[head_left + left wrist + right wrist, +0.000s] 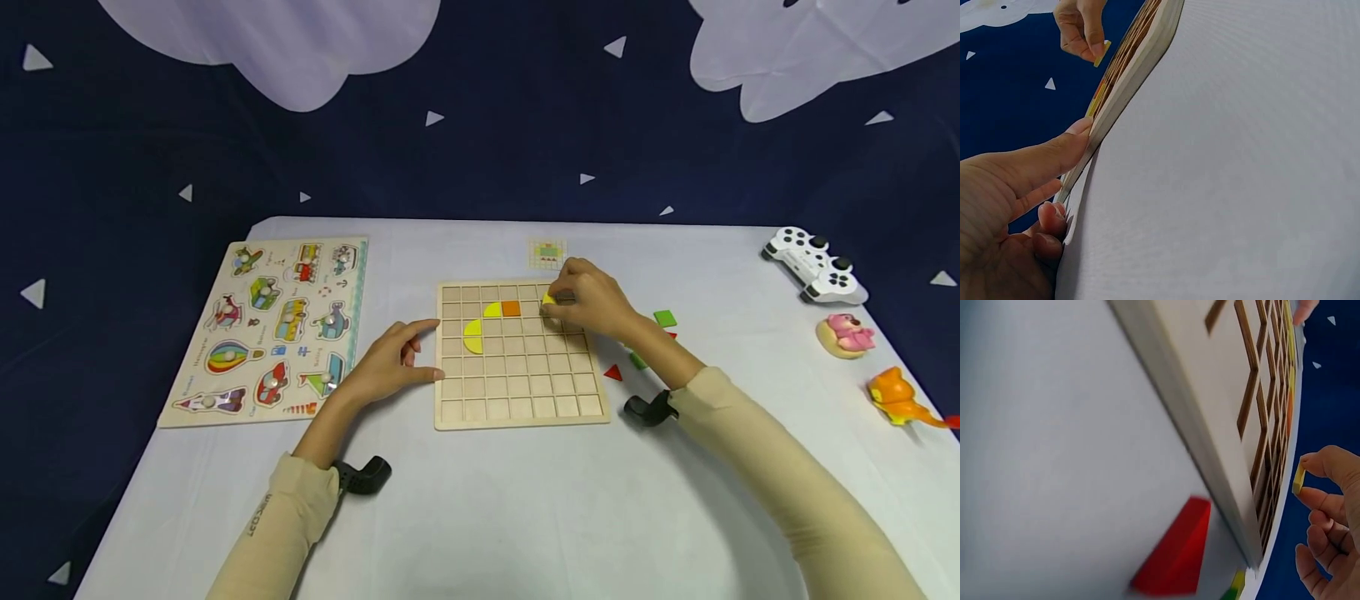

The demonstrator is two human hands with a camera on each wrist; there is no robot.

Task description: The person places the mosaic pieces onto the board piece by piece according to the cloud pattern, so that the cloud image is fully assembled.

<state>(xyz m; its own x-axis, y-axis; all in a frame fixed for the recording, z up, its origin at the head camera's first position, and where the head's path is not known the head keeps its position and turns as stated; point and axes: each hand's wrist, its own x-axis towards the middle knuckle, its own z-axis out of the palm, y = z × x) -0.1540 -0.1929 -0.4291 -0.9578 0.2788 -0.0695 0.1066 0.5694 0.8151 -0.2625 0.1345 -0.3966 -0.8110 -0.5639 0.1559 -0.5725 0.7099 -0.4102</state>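
Observation:
A wooden grid board [525,365] lies flat on the white table. Along its left edge, my left hand [386,362] touches the frame with thumb and index finger spread apart; in the left wrist view the thumb [1066,147] rests at the rim. Thumb and fingers of my right hand [600,302] pinch a small yellow piece [1299,478] over the board's upper right cells. Set in the grid's upper left are yellow rounded pieces [473,337] and an orange square [511,308], side by side with one yellow piece [492,310].
Right of the board lie a red triangle [613,372] and green pieces [664,318], partly behind my forearm. A small pattern card [547,252] is behind the board. At left sits a picture puzzle [251,329]; at right, a white game controller [815,265], pink toy [847,336] and orange toy [896,396].

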